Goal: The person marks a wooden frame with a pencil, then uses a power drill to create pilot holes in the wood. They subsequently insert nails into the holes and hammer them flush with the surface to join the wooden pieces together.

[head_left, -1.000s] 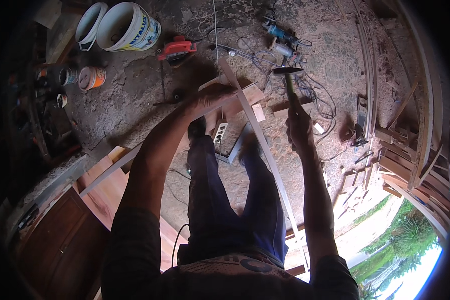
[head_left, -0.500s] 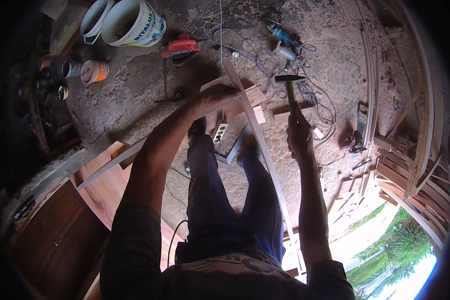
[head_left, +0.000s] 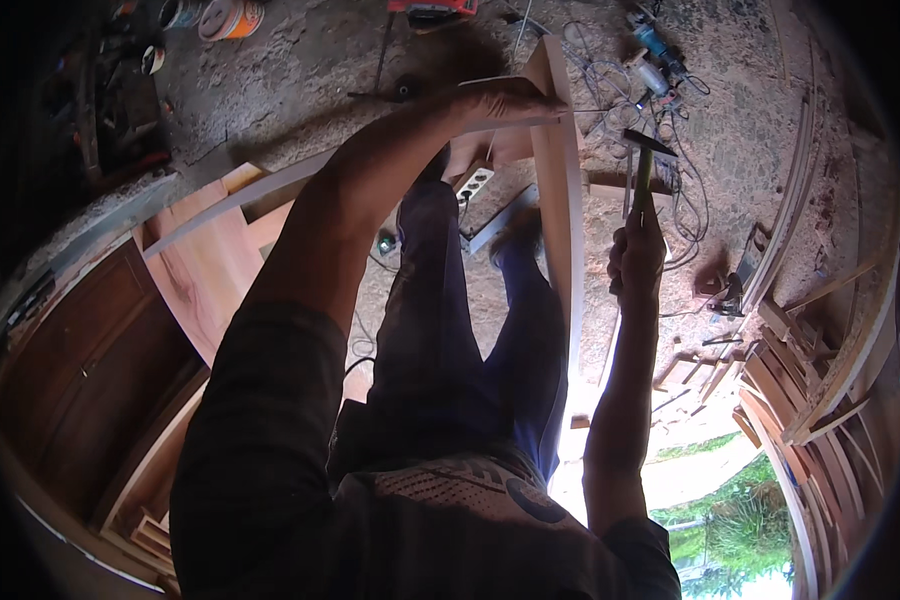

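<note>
My right hand [head_left: 637, 258] grips the handle of a hammer [head_left: 650, 143], raised upright to the right of a long wooden board [head_left: 573, 200]. My left hand [head_left: 510, 102] is closed at the corner where this board meets a second long board [head_left: 240, 207] running off to the left. A thin nail-like piece [head_left: 592, 110] sticks out to the right of the board beside my left fingertips; whether the fingers touch it is hard to see. The hammer head is apart from the boards.
Beyond the boards lie power tools [head_left: 650, 55] with tangled cords and a red power tool [head_left: 435, 8]. A power strip [head_left: 475, 185] rests on the floor near my feet. Wood offcuts [head_left: 785, 390] are stacked at right; a dark wooden panel [head_left: 80, 370] stands at left.
The view has shifted, and the board corner now appears higher and further right. The long board shows its broad side more. Both hands keep their holds, and the hammer stays raised.
</note>
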Available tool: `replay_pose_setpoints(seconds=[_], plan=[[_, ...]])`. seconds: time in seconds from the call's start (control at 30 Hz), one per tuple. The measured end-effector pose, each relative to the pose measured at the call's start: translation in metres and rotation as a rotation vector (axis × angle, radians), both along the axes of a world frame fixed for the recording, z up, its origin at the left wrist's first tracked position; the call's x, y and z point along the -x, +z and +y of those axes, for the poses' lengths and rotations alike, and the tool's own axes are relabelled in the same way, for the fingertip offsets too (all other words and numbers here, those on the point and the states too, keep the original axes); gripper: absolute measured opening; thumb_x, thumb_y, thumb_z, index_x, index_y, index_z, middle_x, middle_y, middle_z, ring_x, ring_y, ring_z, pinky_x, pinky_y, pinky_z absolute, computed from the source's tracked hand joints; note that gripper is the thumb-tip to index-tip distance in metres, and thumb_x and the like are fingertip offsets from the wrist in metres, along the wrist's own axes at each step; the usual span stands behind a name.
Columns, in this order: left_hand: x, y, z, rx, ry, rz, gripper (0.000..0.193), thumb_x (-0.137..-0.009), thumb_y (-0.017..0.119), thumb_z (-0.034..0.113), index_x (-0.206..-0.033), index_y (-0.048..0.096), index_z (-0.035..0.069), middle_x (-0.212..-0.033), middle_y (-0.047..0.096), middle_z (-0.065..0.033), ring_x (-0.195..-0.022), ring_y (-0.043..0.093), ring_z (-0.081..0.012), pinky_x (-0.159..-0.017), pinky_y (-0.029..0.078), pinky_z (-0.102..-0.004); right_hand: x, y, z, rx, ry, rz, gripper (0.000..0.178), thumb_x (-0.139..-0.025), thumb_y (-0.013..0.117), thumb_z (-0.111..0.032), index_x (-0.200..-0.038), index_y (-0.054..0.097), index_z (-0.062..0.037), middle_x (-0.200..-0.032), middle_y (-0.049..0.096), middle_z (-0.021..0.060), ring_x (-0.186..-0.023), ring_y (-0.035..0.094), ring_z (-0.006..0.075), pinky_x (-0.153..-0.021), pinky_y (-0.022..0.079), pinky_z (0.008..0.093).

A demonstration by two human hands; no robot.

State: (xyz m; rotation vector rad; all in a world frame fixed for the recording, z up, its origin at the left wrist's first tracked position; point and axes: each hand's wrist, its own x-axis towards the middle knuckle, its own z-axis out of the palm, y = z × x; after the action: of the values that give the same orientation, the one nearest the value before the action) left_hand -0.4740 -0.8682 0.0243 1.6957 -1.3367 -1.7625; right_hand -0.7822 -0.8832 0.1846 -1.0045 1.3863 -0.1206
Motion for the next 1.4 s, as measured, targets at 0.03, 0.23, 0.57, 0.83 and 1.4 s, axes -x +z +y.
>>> replay_pose_setpoints(seconds=[0.03, 0.23, 0.57, 0.83, 1.4], plan=[[-0.001, -0.005, 0.003, -0.02, -0.004, -0.078, 0.08, -0.09, 0.048, 0.075, -0.131, 0.065, 0.008, -0.137, 0.06, -0.0174, -0.13, 0.053, -0.0283, -0.11, 0.04, -0.0391, 0.0, -0.002, 0.002, -0.017, -0.001, -0.025, 0.047, -0.106, 0.044, -0.026, -0.153, 0.039, -0.0233, -0.059, 0.041, -0.0046, -0.038, 0.034, 0.0033, -0.032, 0.028, 0.0224], [0.003, 0.013, 0.002, 0.019, 0.019, -0.073, 0.09, -0.086, 0.049, 0.08, -0.139, 0.058, 0.009, -0.146, 0.052, -0.0175, -0.138, 0.045, -0.0301, -0.116, 0.033, -0.0391, 0.007, -0.001, 0.005, 0.005, 0.007, 0.022, 0.049, -0.105, 0.046, -0.026, -0.153, 0.037, -0.0192, -0.059, 0.042, -0.0035, -0.038, 0.034, 0.0037, -0.032, 0.028, 0.0226], [-0.006, 0.013, 0.005, -0.002, 0.121, 0.177, 0.074, -0.091, 0.057, 0.065, -0.134, 0.059, 0.005, -0.139, 0.057, -0.011, -0.128, 0.052, -0.0239, -0.107, 0.041, -0.0408, 0.044, -0.002, 0.026, 0.879, 0.756, 0.058, 0.047, -0.096, 0.059, -0.009, -0.142, 0.055, -0.0206, -0.079, 0.058, 0.0063, -0.063, 0.061, 0.0221, -0.056, 0.05, 0.0362], [0.004, 0.011, 0.01, -0.026, 0.076, 0.213, 0.071, -0.092, 0.059, 0.062, -0.133, 0.059, 0.005, -0.138, 0.058, -0.0096, -0.126, 0.054, -0.0228, -0.105, 0.042, -0.0415, -0.022, 0.035, -0.045, 1.319, 1.671, 0.313, 0.033, -0.093, 0.057, -0.009, -0.12, 0.07, -0.0226, -0.091, 0.063, 0.0026, -0.078, 0.068, 0.0184, -0.068, 0.058, 0.0344], [0.003, 0.022, 0.013, -0.026, 0.002, 0.112, 0.076, -0.09, 0.056, 0.068, -0.135, 0.059, 0.007, -0.142, 0.056, -0.0113, -0.13, 0.051, -0.0254, -0.11, 0.038, -0.0422, -0.055, 0.043, -0.081, 1.436, 1.725, 0.186, 0.039, -0.087, 0.072, -0.01, -0.123, 0.07, -0.0234, -0.085, 0.061, 0.0035, -0.077, 0.068, 0.0172, -0.07, 0.058, 0.0301]])
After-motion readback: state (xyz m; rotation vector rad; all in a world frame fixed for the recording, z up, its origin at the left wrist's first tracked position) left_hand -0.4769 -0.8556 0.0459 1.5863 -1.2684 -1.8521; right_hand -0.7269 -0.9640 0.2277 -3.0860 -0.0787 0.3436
